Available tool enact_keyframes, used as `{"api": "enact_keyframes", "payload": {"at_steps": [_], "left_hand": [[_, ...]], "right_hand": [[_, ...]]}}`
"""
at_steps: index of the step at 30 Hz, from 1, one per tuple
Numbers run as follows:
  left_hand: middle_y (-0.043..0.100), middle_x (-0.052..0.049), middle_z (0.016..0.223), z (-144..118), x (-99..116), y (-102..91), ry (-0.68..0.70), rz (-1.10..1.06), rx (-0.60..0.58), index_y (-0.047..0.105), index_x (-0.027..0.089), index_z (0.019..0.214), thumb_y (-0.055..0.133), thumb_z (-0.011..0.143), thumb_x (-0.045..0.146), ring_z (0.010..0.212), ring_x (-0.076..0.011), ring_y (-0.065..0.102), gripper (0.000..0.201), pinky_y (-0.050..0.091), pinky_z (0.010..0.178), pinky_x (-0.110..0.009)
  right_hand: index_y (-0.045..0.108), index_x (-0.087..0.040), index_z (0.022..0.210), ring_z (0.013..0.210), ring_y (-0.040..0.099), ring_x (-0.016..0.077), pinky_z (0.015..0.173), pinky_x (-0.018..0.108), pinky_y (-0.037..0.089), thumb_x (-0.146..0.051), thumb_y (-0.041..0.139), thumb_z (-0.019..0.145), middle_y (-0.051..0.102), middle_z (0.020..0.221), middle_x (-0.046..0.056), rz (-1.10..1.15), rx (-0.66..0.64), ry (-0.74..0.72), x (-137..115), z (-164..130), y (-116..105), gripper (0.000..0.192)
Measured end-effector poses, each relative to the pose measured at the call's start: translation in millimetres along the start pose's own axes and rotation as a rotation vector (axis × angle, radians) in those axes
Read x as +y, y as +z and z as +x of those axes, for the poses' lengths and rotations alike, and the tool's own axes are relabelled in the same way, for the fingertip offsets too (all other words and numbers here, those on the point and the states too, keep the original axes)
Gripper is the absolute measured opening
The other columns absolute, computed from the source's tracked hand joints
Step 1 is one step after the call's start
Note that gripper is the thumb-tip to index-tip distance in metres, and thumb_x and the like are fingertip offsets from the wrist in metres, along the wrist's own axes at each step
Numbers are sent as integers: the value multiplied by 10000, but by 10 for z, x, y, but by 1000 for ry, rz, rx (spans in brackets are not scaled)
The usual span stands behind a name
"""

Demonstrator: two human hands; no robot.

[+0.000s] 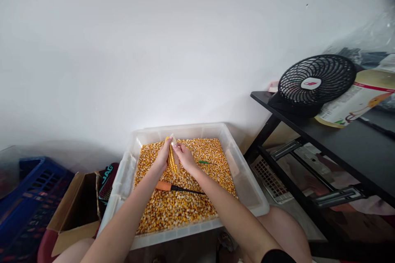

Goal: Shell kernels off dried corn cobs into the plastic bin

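Both of my hands grip an ear of corn [173, 163] over a translucent plastic bin [247, 181]. Yellow kernels show along its left side, while its right side looks pale and bare; I cannot tell whether that is a second cob. My left hand [162, 157] wraps the left side near the top. My right hand [185, 157] closes on the right side, thumb close to the white upper end. Loose corn kernels [173, 213] cover the bin's floor below. A screwdriver with an orange handle [164, 185] lies on them, its dark shaft running under my right forearm. A thin green-handled tool [203, 162] rests farther right.
To the right, a black table [364, 139] carries a black fan [316, 80] and a large labelled bottle [358, 98]. A white basket [273, 178] stands beneath. At left are a cardboard box [78, 201] and a blue crate [33, 205]. A white wall [154, 49] rises behind the bin.
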State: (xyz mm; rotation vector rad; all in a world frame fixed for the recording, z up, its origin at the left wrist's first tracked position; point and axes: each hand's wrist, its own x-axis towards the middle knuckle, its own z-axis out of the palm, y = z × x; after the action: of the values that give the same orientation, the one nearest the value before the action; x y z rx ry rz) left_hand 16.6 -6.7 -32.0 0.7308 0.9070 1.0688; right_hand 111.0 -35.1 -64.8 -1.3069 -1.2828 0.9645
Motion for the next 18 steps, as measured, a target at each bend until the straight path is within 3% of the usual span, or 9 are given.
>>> {"api": "enact_keyframes", "payload": {"at_steps": [2,7,11,15,18], "left_hand": [[680,-43,706,12,-15,-5,61,28,7,631,139,850,681,660,467,707,-197,659,382,516,665,-259],[675,-47,700,-7,-8,5,53,48,16,632,134,820,679,658,487,693,-194,651,391,506,645,-252],[674,-49,688,-57,14,34,35,76,6,635,137,823,692,664,442,649,-186,649,349,502,605,-245],[668,-52,664,-62,21,28,-5,49,-39,637,128,820,683,677,440,640,-188,651,346,504,600,-247],[665,-53,655,-57,21,12,-9,60,-36,644,129,833,693,670,436,641,-193,652,351,509,603,-253]], "right_hand": [[590,-236,1040,771,607,179,692,273,441,-604,436,822,651,826,15,-13,22,-22,4,-8,13,454],[621,-223,907,806,598,182,734,289,438,-594,251,889,650,834,33,23,39,-23,13,-2,24,523],[613,-222,916,767,597,182,684,276,435,-645,320,845,646,799,26,23,17,62,-26,-11,12,519],[598,-225,972,746,598,173,677,265,422,-666,394,806,641,800,20,-25,10,49,-63,-40,7,513],[608,-228,898,750,588,178,686,274,419,-666,328,831,631,774,24,-69,38,32,-45,-39,9,524]]}}
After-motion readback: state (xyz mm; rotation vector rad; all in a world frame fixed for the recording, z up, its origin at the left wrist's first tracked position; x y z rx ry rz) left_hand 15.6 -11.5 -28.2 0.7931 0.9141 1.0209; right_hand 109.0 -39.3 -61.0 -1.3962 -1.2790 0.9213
